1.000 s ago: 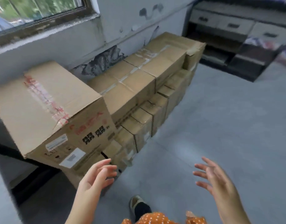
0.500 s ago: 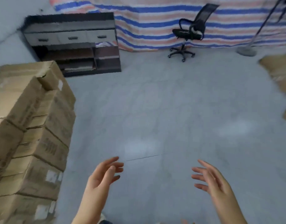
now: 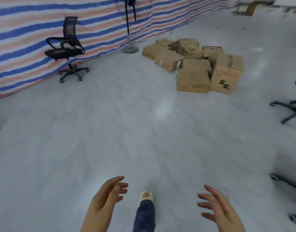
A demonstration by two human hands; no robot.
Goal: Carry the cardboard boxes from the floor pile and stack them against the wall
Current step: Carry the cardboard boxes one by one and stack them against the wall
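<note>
Head view: both empty hands (image 3: 162,205), floor pile (image 3: 195,64) well ahead.

Bare floor (image 3: 143,131) runs to the box pile (image 3: 195,64), between office chair (image 3: 66,51) and chair legs (image 3: 289,111).

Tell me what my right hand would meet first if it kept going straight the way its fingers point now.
Probably nothing soon. The right hand, open and empty, points up-left over bare floor. The pile of cardboard boxes lies farther off to the right of that line, though depth is hard to judge.
</note>
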